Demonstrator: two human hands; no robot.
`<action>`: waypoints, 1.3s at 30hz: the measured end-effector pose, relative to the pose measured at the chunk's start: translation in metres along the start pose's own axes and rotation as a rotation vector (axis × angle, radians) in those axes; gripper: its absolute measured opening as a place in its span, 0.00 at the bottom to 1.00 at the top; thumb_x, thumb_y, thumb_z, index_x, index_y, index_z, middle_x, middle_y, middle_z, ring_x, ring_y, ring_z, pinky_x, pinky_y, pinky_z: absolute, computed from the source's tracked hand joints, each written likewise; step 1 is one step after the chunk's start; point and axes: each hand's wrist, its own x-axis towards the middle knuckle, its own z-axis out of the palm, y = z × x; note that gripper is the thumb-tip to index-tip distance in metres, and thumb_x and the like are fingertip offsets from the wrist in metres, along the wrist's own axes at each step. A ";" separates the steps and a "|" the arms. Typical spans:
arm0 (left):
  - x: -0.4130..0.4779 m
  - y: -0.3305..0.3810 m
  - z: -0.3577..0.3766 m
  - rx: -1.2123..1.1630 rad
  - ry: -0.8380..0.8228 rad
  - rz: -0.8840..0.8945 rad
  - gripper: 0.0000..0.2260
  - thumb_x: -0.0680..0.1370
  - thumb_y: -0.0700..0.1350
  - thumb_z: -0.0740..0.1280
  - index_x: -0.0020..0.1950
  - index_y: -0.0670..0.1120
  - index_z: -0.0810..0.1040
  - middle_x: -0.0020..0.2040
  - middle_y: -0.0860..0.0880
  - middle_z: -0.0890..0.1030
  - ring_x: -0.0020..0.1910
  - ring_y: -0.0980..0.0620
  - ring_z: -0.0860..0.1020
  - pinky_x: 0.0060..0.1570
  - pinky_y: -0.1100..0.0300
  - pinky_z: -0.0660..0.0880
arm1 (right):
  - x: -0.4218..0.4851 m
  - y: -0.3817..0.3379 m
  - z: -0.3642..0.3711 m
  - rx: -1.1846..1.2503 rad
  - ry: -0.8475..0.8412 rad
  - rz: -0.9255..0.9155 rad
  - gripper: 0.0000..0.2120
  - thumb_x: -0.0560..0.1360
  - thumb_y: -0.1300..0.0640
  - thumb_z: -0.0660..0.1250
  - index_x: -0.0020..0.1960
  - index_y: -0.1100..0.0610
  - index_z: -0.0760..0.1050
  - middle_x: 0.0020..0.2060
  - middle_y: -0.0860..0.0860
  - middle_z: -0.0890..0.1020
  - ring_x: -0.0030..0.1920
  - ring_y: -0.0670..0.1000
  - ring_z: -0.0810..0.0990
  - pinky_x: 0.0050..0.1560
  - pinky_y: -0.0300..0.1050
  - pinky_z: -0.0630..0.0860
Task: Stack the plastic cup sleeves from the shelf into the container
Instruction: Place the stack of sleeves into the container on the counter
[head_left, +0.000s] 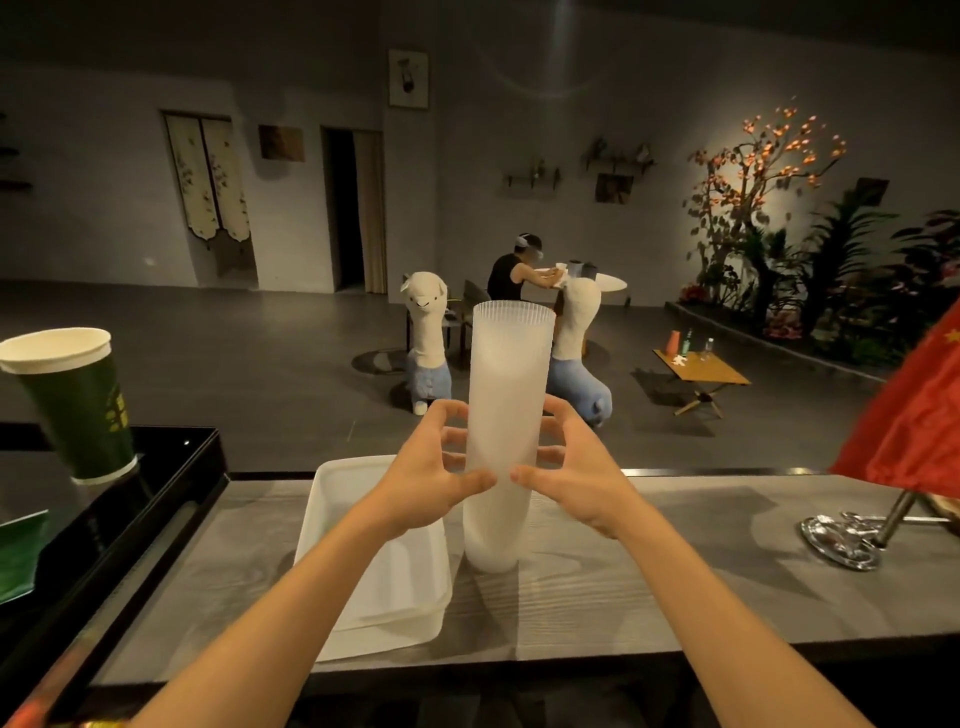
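Left hand (431, 480) and right hand (579, 486) clasp the upright cup sleeve (510, 374), their far fingers blurred behind its frosted plastic.

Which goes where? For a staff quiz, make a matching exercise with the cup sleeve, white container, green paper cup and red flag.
1 cup sleeve; 2 white container; 3 green paper cup; 4 red flag
a on the chrome stand; b between left hand and right hand; c on the black tray; d on the counter, beside the sleeve
Pairs: 1-b, 2-d, 3-c, 4-a
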 end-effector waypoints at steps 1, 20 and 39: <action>0.000 0.005 -0.004 -0.011 0.016 0.022 0.30 0.71 0.44 0.80 0.65 0.61 0.68 0.61 0.53 0.79 0.58 0.50 0.82 0.55 0.47 0.83 | 0.001 -0.007 0.000 -0.005 0.016 -0.023 0.37 0.72 0.58 0.79 0.70 0.36 0.63 0.63 0.41 0.77 0.62 0.49 0.80 0.55 0.47 0.81; -0.039 0.007 -0.121 -0.052 0.319 0.039 0.31 0.71 0.45 0.80 0.67 0.63 0.71 0.60 0.56 0.81 0.57 0.52 0.83 0.51 0.48 0.84 | 0.061 -0.076 0.107 0.040 -0.078 -0.219 0.38 0.73 0.57 0.78 0.74 0.40 0.62 0.60 0.38 0.75 0.59 0.45 0.79 0.51 0.36 0.80; -0.025 -0.064 -0.124 -0.072 0.342 -0.112 0.28 0.77 0.44 0.74 0.75 0.54 0.69 0.62 0.54 0.82 0.58 0.57 0.82 0.57 0.52 0.82 | 0.075 -0.031 0.157 0.017 -0.128 -0.010 0.38 0.78 0.54 0.72 0.82 0.49 0.55 0.69 0.46 0.76 0.65 0.46 0.78 0.65 0.50 0.78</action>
